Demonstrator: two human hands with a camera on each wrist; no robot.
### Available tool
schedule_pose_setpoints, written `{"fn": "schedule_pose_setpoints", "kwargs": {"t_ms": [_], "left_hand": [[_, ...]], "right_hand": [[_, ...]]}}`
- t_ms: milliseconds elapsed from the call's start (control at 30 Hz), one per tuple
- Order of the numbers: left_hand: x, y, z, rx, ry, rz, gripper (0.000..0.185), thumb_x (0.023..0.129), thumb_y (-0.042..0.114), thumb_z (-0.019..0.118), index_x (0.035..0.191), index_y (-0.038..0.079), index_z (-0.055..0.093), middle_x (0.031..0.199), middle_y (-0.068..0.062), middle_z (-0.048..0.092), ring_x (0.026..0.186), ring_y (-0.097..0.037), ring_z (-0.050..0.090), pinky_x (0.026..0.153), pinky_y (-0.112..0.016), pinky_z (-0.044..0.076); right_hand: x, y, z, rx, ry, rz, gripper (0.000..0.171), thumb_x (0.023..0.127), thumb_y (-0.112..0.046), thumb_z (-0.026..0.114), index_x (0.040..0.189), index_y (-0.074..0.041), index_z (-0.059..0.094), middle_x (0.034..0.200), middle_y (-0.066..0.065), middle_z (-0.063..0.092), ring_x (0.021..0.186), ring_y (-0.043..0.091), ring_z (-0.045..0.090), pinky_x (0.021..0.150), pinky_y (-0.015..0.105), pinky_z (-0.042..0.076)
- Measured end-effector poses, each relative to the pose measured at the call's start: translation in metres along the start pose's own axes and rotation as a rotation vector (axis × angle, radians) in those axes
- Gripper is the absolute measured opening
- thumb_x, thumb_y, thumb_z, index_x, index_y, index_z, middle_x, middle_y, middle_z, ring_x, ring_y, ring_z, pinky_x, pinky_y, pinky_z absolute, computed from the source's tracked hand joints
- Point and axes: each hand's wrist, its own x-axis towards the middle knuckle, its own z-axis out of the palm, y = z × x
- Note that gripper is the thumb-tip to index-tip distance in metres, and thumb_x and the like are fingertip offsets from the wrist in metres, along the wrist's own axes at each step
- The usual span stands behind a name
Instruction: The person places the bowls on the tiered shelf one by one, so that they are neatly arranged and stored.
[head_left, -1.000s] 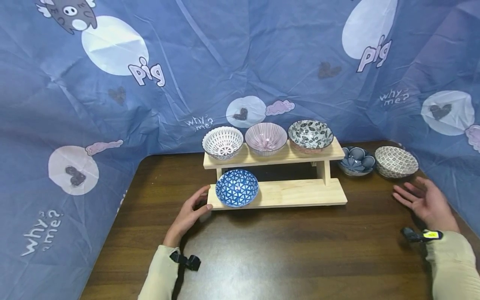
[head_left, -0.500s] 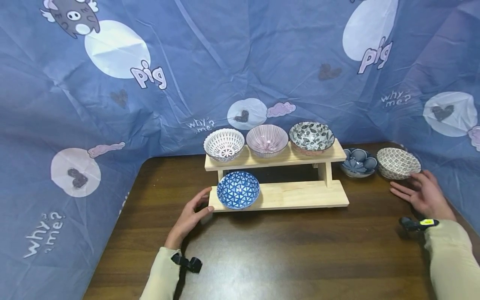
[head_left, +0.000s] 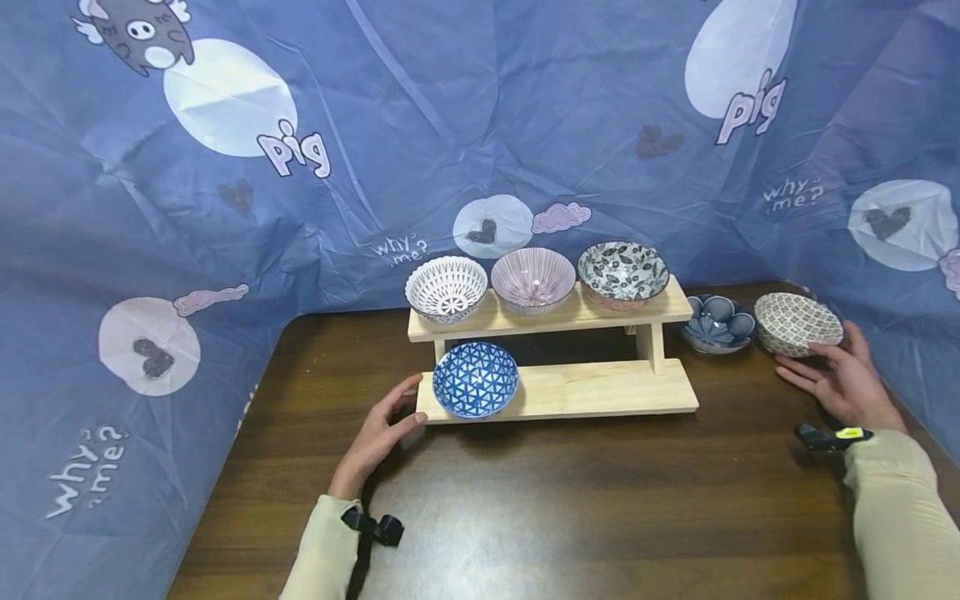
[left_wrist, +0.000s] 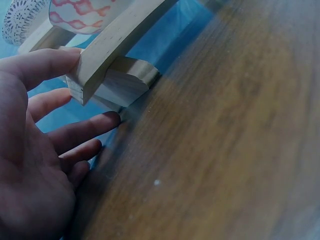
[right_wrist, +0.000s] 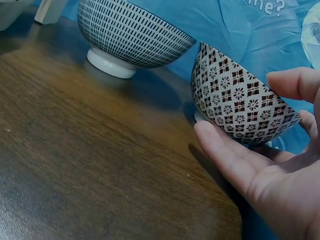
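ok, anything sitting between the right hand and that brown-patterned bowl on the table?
Nothing visible. The right hand is already at the brown-patterned bowl, fingers under its side and thumb near the rim. The blue flower bowl stands apart on the far side. The left hand rests at the wooden rack corner.

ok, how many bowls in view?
6. Three on the rack's top shelf, one blue on the lower shelf, two on the table at right. None looks hidden.

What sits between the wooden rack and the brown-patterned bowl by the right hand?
In the head view, a blue flower-patterned bowl stands on the table between the wooden rack and the brown-patterned bowl at the right hand.
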Motion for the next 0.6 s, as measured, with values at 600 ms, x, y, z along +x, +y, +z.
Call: {"fn": "schedule_pose_setpoints", "kwargs": {"t_ms": [600], "left_hand": [[0.0, 0.0, 0.0, -0.001, -0.003, 0.004, 0.063, 0.094, 0.019, 0.066, 0.152, 0.015, 0.042, 0.14, -0.022, 0.058, 0.128, -0.037, 0.055, 0.11, -0.053, 0.037]], "right_hand": [[0.001, 0.007, 0.011, 0.173, 0.047, -0.116, 0.086, 0.092, 0.027, 0.027, 0.142, -0.043, 0.028, 0.122, -0.002, 0.052, 0.093, 0.034, 0.068, 0.075, 0.063, 0.056]]}}
